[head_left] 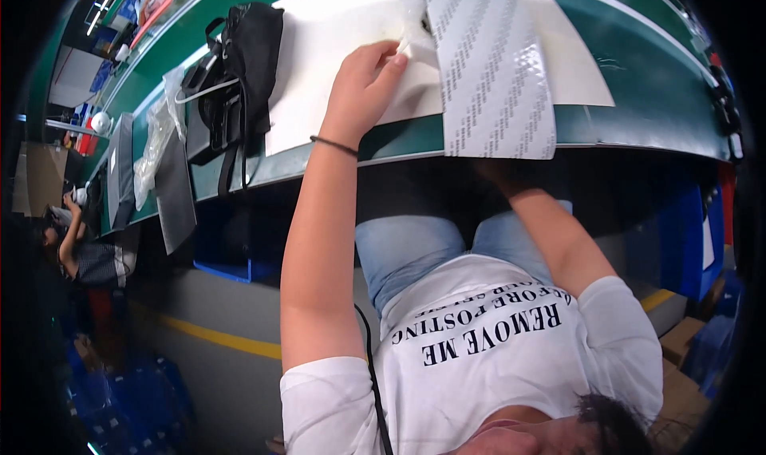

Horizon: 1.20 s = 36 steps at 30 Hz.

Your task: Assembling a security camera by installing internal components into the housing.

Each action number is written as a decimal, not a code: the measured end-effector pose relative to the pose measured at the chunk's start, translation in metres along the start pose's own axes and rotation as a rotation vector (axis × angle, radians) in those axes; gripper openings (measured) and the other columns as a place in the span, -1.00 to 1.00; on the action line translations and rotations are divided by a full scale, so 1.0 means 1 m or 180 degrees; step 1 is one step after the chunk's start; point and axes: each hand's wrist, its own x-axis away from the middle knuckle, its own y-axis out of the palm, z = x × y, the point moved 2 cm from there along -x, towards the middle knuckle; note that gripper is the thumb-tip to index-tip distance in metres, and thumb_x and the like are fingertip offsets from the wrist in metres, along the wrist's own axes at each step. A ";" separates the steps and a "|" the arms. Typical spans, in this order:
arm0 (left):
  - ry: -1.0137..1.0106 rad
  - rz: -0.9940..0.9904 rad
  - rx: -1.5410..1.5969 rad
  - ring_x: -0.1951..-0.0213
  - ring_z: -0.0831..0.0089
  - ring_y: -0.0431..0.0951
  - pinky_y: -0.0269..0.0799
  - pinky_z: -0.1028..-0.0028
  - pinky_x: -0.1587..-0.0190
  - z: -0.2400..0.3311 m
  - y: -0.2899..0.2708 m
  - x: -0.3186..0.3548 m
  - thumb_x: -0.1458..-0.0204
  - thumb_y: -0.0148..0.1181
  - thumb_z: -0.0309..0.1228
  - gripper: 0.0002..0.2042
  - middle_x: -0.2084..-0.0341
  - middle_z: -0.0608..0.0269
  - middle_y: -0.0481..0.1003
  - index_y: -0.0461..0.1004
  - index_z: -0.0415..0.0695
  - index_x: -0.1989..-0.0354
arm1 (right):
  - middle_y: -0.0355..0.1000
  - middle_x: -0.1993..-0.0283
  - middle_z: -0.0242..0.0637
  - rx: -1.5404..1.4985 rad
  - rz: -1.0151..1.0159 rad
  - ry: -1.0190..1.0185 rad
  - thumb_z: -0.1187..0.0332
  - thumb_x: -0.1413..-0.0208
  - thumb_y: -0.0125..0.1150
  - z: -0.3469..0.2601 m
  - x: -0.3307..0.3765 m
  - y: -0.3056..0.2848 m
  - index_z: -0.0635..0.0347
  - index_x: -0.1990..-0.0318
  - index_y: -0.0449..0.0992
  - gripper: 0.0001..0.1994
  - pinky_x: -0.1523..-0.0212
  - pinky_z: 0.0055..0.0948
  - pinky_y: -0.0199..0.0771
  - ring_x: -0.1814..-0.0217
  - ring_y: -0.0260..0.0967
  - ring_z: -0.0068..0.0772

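Observation:
My left hand reaches over the white sheet on the bench. Its thumb and index finger are pinched on the edge of a translucent white plastic piece, whose exact kind I cannot make out. Right beside it lies a long silvery-white strip with rows of small dark print and a bubbled texture at its right edge. The strip's near end hangs slightly over the bench's front edge. My right hand is below that edge, in shadow beneath the strip, and its fingers are hidden.
A black bag stands on the green bench to the left. Beside it are clear plastic wrapping and a grey panel. Blue bins sit under the bench at right. Another person works at far left.

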 end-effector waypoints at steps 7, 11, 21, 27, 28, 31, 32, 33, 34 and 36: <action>0.0043 0.0026 0.0002 0.23 0.47 0.39 0.29 0.53 0.14 -0.002 0.001 0.002 -0.05 0.02 -0.26 -0.66 0.24 0.16 0.42 0.38 -0.26 0.10 | 0.21 -0.08 0.00 -0.0206 -0.0139 -0.0191 0.35 0.07 0.00 -0.012 -0.003 -0.015 0.20 -0.01 0.31 -0.59 -0.05 -0.14 0.20 -0.12 0.15 -0.03; -0.0076 0.0144 0.0192 0.21 0.26 0.44 0.33 0.42 0.14 0.002 0.004 0.003 0.05 0.09 -0.28 -0.67 0.29 0.03 0.44 0.43 -0.30 0.22 | 0.21 -0.09 0.00 -0.0135 -0.0058 -0.0184 0.37 0.07 -0.02 -0.017 -0.004 -0.022 0.20 -0.02 0.30 -0.59 -0.05 -0.13 0.20 -0.12 0.16 -0.03; -0.0372 0.0151 0.0130 0.25 0.39 0.43 0.33 0.48 0.16 -0.004 0.005 -0.004 0.06 0.13 -0.34 -0.70 0.27 0.10 0.43 0.43 -0.27 0.19 | 0.39 0.14 -0.02 -0.0673 -0.2870 0.0793 0.34 0.11 -0.04 -0.047 0.041 0.003 0.19 0.22 0.48 -0.72 0.11 -0.21 0.36 0.12 0.37 -0.07; -0.0546 0.0165 0.0213 0.27 0.46 0.42 0.33 0.52 0.17 0.001 0.003 0.002 0.06 0.12 -0.36 -0.70 0.27 0.13 0.45 0.43 -0.28 0.17 | 0.38 0.12 -0.02 -0.0493 -0.3199 0.0404 0.32 0.10 -0.03 -0.062 0.041 -0.017 0.19 0.21 0.47 -0.71 0.08 -0.24 0.33 0.07 0.33 -0.06; -0.0585 0.0192 0.0235 0.28 0.47 0.42 0.33 0.53 0.18 0.001 0.002 0.003 0.07 0.13 -0.36 -0.70 0.29 0.14 0.45 0.43 -0.28 0.17 | 0.38 0.12 -0.02 -0.0502 -0.3175 0.0412 0.32 0.10 -0.03 -0.064 0.043 -0.018 0.19 0.21 0.47 -0.71 0.08 -0.24 0.33 0.07 0.33 -0.06; -0.0653 0.0176 0.0193 0.30 0.49 0.41 0.33 0.55 0.19 0.005 0.006 0.003 0.07 0.13 -0.36 -0.69 0.30 0.15 0.45 0.42 -0.28 0.17 | 0.38 0.13 -0.05 -0.0421 -0.2903 0.0192 0.30 0.09 -0.04 -0.063 0.048 -0.022 0.18 0.20 0.46 -0.70 0.08 -0.25 0.33 0.08 0.34 -0.07; -0.0608 0.0168 0.0188 0.30 0.49 0.41 0.33 0.55 0.19 0.003 0.006 0.002 0.07 0.13 -0.36 -0.69 0.30 0.15 0.45 0.42 -0.28 0.17 | 0.38 0.10 -0.07 -0.0507 -0.3043 0.0312 0.29 0.06 -0.07 -0.062 0.051 -0.023 0.18 0.19 0.47 -0.70 0.08 -0.26 0.32 0.07 0.33 -0.10; -0.0568 0.0190 0.0105 0.31 0.50 0.41 0.33 0.55 0.20 -0.001 0.004 0.001 0.07 0.13 -0.36 -0.69 0.31 0.16 0.45 0.42 -0.28 0.17 | 0.37 0.08 -0.09 -0.0605 -0.3182 0.0420 0.29 0.03 -0.11 -0.064 0.052 -0.024 0.19 0.17 0.47 -0.69 0.07 -0.27 0.32 0.06 0.33 -0.14; -0.0525 0.0213 0.0022 0.32 0.50 0.41 0.33 0.56 0.21 -0.005 0.003 0.000 0.07 0.13 -0.36 -0.69 0.32 0.18 0.45 0.42 -0.28 0.17 | 0.37 0.08 -0.09 -0.0607 -0.3134 0.0419 0.29 0.03 -0.11 -0.066 0.050 -0.027 0.19 0.17 0.47 -0.69 0.07 -0.27 0.32 0.06 0.33 -0.14; -0.0524 0.0244 0.0031 0.30 0.50 0.39 0.32 0.55 0.22 -0.007 0.005 -0.001 0.07 0.12 -0.38 -0.71 0.29 0.18 0.43 0.42 -0.27 0.18 | 0.39 0.10 -0.11 -0.0625 -0.3280 0.0501 0.28 0.03 -0.12 -0.069 0.050 -0.033 0.18 0.17 0.47 -0.68 0.09 -0.28 0.33 0.07 0.34 -0.15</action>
